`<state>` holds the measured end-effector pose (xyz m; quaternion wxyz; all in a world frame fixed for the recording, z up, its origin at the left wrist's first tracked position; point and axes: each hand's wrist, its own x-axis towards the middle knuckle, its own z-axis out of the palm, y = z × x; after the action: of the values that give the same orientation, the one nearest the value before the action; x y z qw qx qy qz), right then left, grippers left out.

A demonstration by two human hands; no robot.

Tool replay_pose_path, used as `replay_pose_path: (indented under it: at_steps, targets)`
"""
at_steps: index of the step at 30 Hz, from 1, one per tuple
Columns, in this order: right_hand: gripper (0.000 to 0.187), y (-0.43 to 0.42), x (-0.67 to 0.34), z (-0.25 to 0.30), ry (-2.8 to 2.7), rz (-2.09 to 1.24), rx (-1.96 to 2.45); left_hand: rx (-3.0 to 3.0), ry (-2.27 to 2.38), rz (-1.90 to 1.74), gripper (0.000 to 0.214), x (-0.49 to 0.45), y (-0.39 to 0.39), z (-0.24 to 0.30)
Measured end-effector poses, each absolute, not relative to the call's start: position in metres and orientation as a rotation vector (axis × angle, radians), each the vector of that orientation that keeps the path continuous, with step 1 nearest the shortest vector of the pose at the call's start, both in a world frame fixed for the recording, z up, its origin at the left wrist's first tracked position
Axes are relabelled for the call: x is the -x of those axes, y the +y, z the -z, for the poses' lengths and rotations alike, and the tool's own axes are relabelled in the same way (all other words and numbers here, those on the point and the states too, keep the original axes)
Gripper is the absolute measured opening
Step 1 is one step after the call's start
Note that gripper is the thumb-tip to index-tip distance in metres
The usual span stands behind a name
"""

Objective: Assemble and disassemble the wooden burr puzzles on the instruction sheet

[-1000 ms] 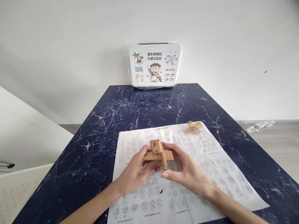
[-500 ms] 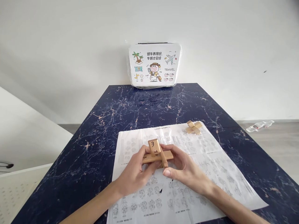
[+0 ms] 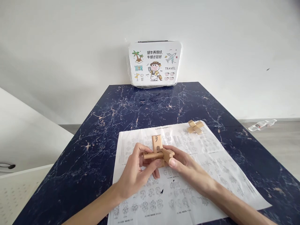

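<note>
Two bare hands are meeting over a printed sheet (image 3: 211, 156) that is lying along the near edge of a dark marbled table (image 3: 164, 103). The left hand (image 3: 134, 175) and right hand (image 3: 187, 167) are both pinching a half-built wooden puzzle (image 3: 157, 150) just above the sheet's middle. It has pale notched bars crossing: one is standing upright and bearing a mark like a 3, and one is lying level. The bars seem to be mid-fitting, and seating them is probably calling for aligned notches and a square, steady push. A finished wooden cross (image 3: 195, 126) is resting at the sheet's far right corner.
</note>
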<state>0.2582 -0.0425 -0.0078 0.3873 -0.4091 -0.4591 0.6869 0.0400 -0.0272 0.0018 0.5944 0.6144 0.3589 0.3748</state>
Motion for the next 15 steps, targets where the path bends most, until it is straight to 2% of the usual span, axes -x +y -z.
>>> replay_pose_path:
  at_steps: [15]
  targets:
    - [0.077,-0.0382,-0.2546,0.0001,-1.225,-1.759,0.918,-1.359,0.805,-0.919,0.037,-0.0411,-0.026,-0.0027]
